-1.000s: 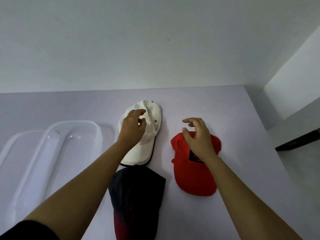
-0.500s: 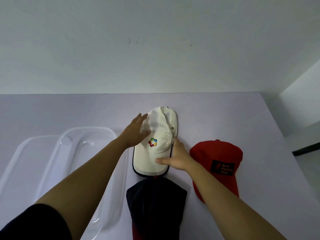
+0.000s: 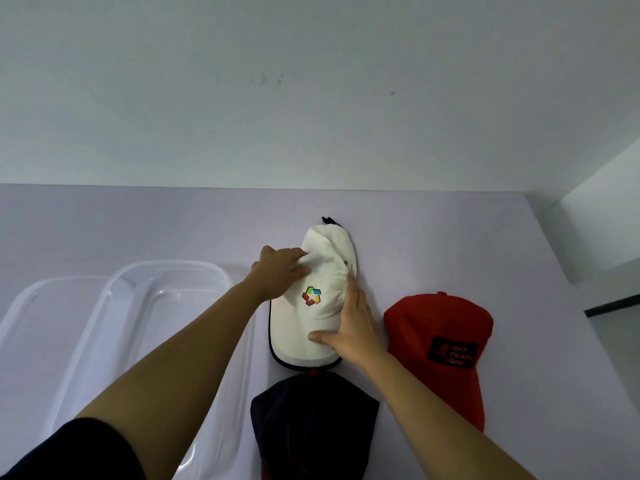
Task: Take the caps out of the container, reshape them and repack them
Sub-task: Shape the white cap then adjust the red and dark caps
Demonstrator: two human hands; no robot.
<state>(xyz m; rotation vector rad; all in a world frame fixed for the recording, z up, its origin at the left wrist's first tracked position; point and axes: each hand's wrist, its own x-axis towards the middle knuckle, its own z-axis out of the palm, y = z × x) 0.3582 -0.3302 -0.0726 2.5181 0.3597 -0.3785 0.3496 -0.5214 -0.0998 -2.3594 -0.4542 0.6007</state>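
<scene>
A white cap (image 3: 317,308) with a coloured logo lies in the middle of the pale table, its brim toward me. My left hand (image 3: 281,271) pinches the crown's left side. My right hand (image 3: 351,327) grips its right side, thumb across the brim's base. A red cap (image 3: 440,344) with a black patch lies to the right, untouched. A dark navy cap (image 3: 313,424) with a red brim lies just below the white cap. The clear plastic container (image 3: 166,271) stands empty at the left.
A clear lid (image 3: 31,299) lies at the far left beside the container. The table meets a white wall at the back. Its right edge runs along (image 3: 568,282), with a drop beyond it.
The white cap has been turned logo-up and its crown has risen. My right hand left the red cap and took the white cap's right side. My left hand closed on the crown.
</scene>
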